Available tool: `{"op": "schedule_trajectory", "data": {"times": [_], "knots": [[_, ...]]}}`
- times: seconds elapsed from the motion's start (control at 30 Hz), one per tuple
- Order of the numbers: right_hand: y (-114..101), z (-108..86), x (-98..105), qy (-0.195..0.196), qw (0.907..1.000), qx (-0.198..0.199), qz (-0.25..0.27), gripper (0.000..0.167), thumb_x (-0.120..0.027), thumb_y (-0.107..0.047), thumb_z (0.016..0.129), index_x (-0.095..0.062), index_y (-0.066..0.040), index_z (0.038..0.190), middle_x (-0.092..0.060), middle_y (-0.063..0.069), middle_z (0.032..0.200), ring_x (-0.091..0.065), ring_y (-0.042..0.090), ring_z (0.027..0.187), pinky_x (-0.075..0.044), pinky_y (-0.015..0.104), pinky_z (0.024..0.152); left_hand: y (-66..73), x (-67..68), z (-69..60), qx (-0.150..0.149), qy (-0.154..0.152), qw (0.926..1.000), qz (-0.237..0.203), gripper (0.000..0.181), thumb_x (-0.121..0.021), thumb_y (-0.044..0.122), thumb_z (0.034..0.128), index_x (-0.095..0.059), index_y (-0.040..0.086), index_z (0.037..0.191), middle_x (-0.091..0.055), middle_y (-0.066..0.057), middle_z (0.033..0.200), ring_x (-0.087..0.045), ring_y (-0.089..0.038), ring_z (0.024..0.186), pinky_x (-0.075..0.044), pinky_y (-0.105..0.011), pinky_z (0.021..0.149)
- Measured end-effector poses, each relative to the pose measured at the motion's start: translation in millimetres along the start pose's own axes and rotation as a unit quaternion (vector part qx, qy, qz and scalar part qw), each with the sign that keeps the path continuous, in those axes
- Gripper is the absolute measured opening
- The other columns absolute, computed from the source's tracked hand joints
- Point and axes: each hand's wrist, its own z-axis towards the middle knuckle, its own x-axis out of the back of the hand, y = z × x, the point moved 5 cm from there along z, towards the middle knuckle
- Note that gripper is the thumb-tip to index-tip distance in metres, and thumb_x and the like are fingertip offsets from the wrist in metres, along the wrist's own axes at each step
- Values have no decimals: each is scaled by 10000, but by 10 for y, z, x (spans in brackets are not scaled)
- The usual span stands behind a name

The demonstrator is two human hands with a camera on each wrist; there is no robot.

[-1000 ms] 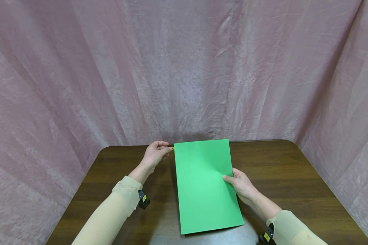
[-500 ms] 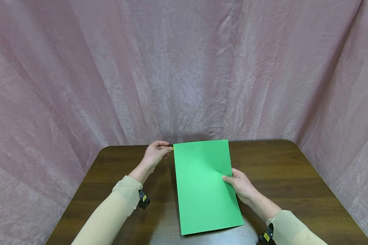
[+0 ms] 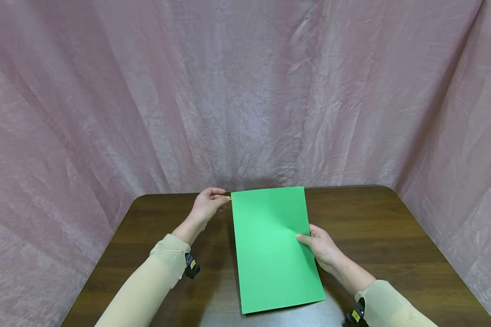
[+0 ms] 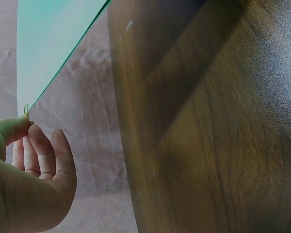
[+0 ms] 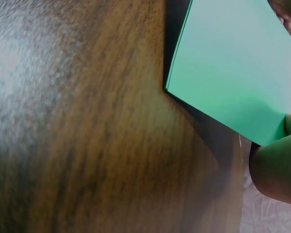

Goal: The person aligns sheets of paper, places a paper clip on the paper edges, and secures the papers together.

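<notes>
Green paper (image 3: 275, 254), with more than one layer showing along its edge in the right wrist view, is held tilted above the wooden table. My right hand (image 3: 326, 250) grips its right edge, thumb on the front face and the other fingers behind. At the paper's upper left corner, my left hand (image 3: 206, 206) pinches a small yellow paper clip (image 4: 26, 109) between thumb and index finger. The clip's loop overlaps the paper's edge there. How far it reaches over the back layers is hidden. The remaining left fingers are loosely bent, apart from the paper.
A brown wooden table (image 3: 376, 227) with rounded far corners lies below both hands. Pink curtains (image 3: 245, 91) hang right behind its far edge and along the sides. Each wrist wears a small black camera (image 3: 192, 267).
The paper has shifted slightly left at its top, and the yellow clip now overlaps its left edge instead of ending at it. The hands have hardly moved.
</notes>
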Motion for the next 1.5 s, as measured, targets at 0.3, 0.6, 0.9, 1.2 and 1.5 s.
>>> {"op": "schedule_trajectory", "data": {"times": [0.3, 0.6, 0.9, 1.2, 1.5], "knots": [[18, 12, -3, -81, 10000, 7, -51, 446, -516, -70, 1066, -428, 90, 1473, -703, 124, 1152, -702, 208, 931, -582, 373, 781, -3, -3, -16, -15, -7, 10000, 49, 375, -717, 123, 971, -586, -3, 1299, -680, -108, 1051, -661, -199, 847, -560, -317, 777], [8, 1, -14, -137, 9999, 46, -89, 462, -530, -92, 1067, -424, 91, 1478, -702, 128, 1160, -702, 216, 935, -580, 379, 781, -11, -2, 4, 0, -2, 10000, 37, 366, -729, 131, 966, -595, 14, 1286, -674, -100, 1056, -656, -189, 846, -557, -358, 818], [5, 8, -30, -89, 9999, -1, -72, 445, -534, -84, 1063, -442, 90, 1463, -706, 129, 1145, -703, 217, 923, -581, 375, 773, -14, 10, 10, -4, -26, 10000, 41, 377, -734, 140, 963, -592, 18, 1290, -680, -109, 1069, -657, -186, 841, -556, -347, 807], [21, 6, -53, -71, 9999, -28, -75, 438, -533, -70, 1059, -443, 99, 1453, -710, 133, 1122, -704, 216, 911, -583, 373, 766, -18, 2, -6, 10, -24, 10000, 36, 342, -722, 113, 965, -596, 24, 1270, -689, -157, 1102, -663, -209, 853, -563, -319, 768], [50, 6, -53, -63, 9999, -19, -82, 448, -536, -69, 1058, -438, 98, 1462, -704, 140, 1143, -706, 220, 919, -584, 377, 770, -40, -9, 6, -40, 3, 10000, -6, 333, -720, 92, 959, -596, 22, 1260, -697, -116, 1063, -659, -205, 841, -561, -310, 761]]}}
